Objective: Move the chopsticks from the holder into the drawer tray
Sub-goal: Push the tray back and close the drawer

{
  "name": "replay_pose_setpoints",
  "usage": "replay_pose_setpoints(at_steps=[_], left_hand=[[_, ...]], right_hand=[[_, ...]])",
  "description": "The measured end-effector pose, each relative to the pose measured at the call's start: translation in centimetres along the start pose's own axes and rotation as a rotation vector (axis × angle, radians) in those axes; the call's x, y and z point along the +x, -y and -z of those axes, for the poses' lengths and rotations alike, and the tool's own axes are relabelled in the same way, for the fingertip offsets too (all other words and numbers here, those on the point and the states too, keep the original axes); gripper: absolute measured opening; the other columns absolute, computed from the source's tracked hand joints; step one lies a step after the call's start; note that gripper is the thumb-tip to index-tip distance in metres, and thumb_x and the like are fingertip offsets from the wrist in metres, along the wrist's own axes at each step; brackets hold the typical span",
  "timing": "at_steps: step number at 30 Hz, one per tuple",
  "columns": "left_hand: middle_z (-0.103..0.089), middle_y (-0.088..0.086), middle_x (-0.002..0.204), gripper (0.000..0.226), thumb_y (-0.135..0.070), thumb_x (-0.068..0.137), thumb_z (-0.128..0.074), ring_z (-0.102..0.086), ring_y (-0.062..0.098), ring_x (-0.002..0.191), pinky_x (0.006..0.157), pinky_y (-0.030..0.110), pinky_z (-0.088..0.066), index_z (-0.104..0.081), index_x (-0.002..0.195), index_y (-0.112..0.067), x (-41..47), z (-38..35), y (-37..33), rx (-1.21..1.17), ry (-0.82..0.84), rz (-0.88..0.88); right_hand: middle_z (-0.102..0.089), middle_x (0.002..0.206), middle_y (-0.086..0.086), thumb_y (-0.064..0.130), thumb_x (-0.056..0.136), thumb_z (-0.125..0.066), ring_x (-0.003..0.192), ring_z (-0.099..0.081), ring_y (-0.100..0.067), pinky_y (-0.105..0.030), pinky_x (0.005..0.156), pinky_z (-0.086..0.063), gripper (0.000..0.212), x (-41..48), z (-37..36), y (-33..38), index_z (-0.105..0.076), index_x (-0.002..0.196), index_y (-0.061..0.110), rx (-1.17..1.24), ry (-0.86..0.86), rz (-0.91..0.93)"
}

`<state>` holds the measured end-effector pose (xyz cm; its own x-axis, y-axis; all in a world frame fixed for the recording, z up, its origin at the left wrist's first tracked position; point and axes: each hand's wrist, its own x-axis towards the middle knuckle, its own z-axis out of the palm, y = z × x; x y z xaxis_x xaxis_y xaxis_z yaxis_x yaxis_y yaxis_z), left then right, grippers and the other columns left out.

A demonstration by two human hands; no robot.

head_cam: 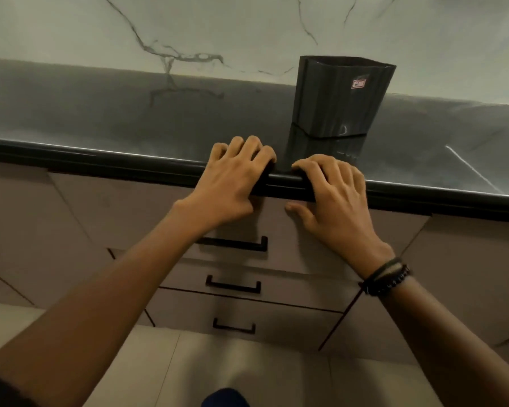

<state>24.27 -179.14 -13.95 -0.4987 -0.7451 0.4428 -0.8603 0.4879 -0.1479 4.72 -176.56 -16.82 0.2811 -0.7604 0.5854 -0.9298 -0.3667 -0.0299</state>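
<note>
- resting empty on the desk (100, 118) edge, the left hand (232, 183) grips nothing but the rim.
- drawers (232, 286) below look closed; tray unseen.
- right hand (332, 198), likewise empty, curls over the rim.
- holder (340, 98) stands behind; no chopsticks show, so progress can't be judged.

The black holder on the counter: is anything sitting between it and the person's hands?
No. In the head view, only bare dark countertop, showing the holder's reflection, separates the holder from the left hand and right hand on the counter's edge.
</note>
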Motion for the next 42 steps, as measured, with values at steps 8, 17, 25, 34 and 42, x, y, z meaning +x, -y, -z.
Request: replay_pose_setpoints(at_steps=[8, 17, 25, 34, 42], left_hand=[[-0.055, 0.006, 0.103, 0.047, -0.003, 0.064, -0.074, -0.049, 0.026, 0.093, 0.081, 0.039, -0.035, -0.054, 0.104, -0.014, 0.3, -3.4, 0.1, -0.019, -0.315, 0.015], [-0.062, 0.012, 0.101, 0.031, -0.001, 0.074, -0.059, -0.045, 0.027, 0.089, 0.083, 0.039, -0.036, -0.054, 0.103, -0.011, 0.7, -0.6, -2.2, 0.005, -0.160, 0.156], [-0.045, 0.011, 0.138, 0.066, -0.031, 0.074, -0.068, -0.042, 0.030, 0.127, 0.105, 0.048, -0.032, -0.043, 0.133, -0.013, 1.9, 5.8, -3.2, -0.176, 0.510, 0.276], [-0.063, -0.008, 0.102, 0.035, -0.055, 0.095, -0.044, -0.058, 0.006, 0.091, 0.085, 0.030, -0.047, -0.060, 0.105, -0.026, 12.7, 6.8, -2.1, -1.050, 0.242, 0.883], [-0.059, -0.018, 0.070, 0.020, -0.039, 0.091, -0.063, -0.058, -0.005, 0.067, 0.064, 0.014, -0.043, -0.068, 0.089, -0.020, 21.3, 5.1, -3.5, -0.946, -0.054, 0.994]], right_hand=[[-0.066, 0.118, -0.011, 0.017, 0.079, -0.077, 0.111, -0.056, -0.026, -0.046, 0.102, -0.038, 0.043, 0.0, -3.9, -1.1, -0.066, 0.121, 0.013, -0.098, -0.378, 0.051], [-0.068, 0.111, -0.011, 0.009, 0.079, -0.072, 0.110, -0.050, -0.025, -0.045, 0.105, -0.035, 0.035, 1.0, -0.5, 0.9, -0.068, 0.113, 0.015, 0.010, -0.141, -0.136], [-0.048, 0.144, -0.010, -0.003, 0.079, -0.065, 0.138, -0.041, -0.026, -0.049, 0.118, -0.026, 0.061, 1.9, 7.0, 1.1, -0.049, 0.137, 0.008, 0.497, 0.377, -0.327], [-0.048, 0.127, -0.002, 0.028, 0.095, -0.060, 0.113, -0.052, -0.018, -0.022, 0.091, -0.048, 0.036, 10.5, 8.8, -7.4, -0.048, 0.127, 0.016, 0.811, -0.109, -0.978], [-0.060, 0.121, -0.010, 0.039, 0.099, -0.050, 0.105, -0.058, -0.020, -0.040, 0.095, -0.049, 0.046, 19.1, 7.3, -15.3, -0.049, 0.134, 0.009, 1.031, 0.059, -1.052]])
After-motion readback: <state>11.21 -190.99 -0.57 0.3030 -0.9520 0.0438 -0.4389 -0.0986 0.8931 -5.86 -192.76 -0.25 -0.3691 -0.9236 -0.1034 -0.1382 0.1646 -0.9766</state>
